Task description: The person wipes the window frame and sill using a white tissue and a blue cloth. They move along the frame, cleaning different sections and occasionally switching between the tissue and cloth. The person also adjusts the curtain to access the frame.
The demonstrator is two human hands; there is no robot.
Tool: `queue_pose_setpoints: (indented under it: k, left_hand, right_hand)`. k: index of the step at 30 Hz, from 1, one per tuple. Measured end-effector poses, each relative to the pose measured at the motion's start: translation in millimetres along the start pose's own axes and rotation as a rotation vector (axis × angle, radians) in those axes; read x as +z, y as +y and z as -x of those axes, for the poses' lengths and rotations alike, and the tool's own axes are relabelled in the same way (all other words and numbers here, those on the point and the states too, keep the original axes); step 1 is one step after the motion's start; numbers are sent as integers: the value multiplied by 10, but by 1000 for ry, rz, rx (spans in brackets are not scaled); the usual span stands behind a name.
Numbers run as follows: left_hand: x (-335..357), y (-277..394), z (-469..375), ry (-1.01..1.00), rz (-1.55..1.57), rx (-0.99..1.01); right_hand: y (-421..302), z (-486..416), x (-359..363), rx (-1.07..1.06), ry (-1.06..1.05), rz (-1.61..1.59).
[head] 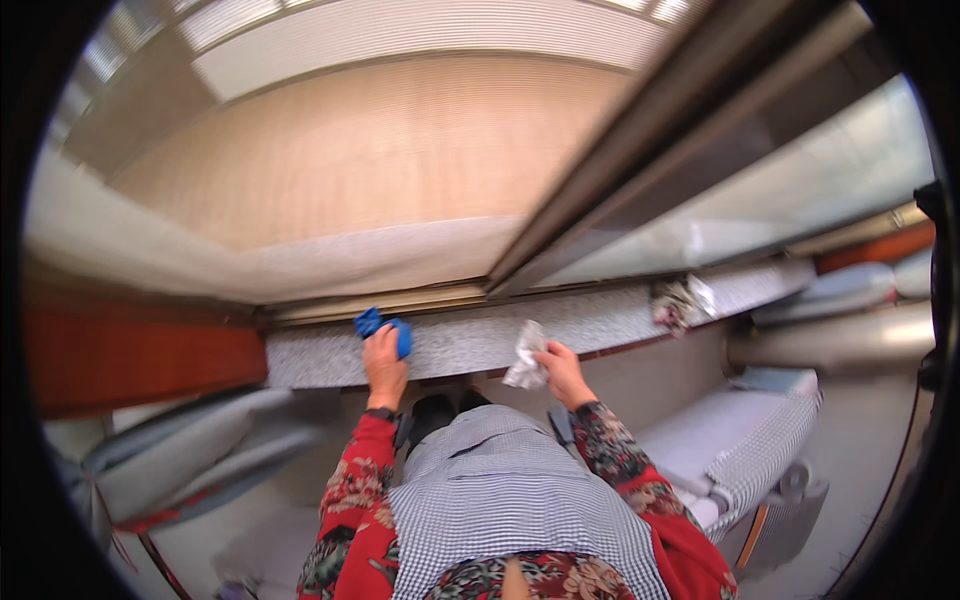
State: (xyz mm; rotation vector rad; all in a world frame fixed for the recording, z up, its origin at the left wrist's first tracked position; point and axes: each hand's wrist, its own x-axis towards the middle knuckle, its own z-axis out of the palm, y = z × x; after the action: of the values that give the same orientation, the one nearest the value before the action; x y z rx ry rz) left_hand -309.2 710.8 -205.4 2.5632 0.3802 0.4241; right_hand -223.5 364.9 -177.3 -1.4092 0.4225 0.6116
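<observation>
My left hand (385, 367) grips a bunched blue cloth (402, 337) over the left part of a speckled grey stone window sill (465, 337). Part of the cloth sticks out past my fingertips toward the window track (375, 301). A crumpled white tissue or thin cloth (527, 356) is pinched between the thumb and fingers of my right hand (564, 371), at the sill's near edge. Farther right on the sill lies a crumpled, stained cloth or paper wad (681, 304).
A dark sliding window frame (637, 165) slants up to the right, beside a glass pane (750, 195). Red-brown wood panelling (142, 352) borders the sill at left. Grey fabric (202, 442) hangs at lower left. A padded seat with checked cloth (765, 442) stands at right, below a metallic cylinder (840, 341).
</observation>
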Motion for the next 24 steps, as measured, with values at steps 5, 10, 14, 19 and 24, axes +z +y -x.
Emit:
queue_pose_setpoints:
  k: [5, 10, 14, 19, 24]
  left_hand:
    - [82, 104, 87, -80, 25, -88]
    - [109, 206, 158, -205, -106, -17]
    - [-30, 300, 236, -303, -126, -17]
    - [-170, 371, 358, -330, -167, -51]
    - [-240, 380, 421, -339, -168, -57]
  right_hand:
    - [-78, -407, 151, 59, 43, -180]
    - [-21, -583, -6, -265, 322, 403]
    - [-54, -563, -771, -494, 561, 475]
    - [-343, -713, -1935, -553, 1038, 536]
    - [-449, -897, -2623, -354, 1002, 611]
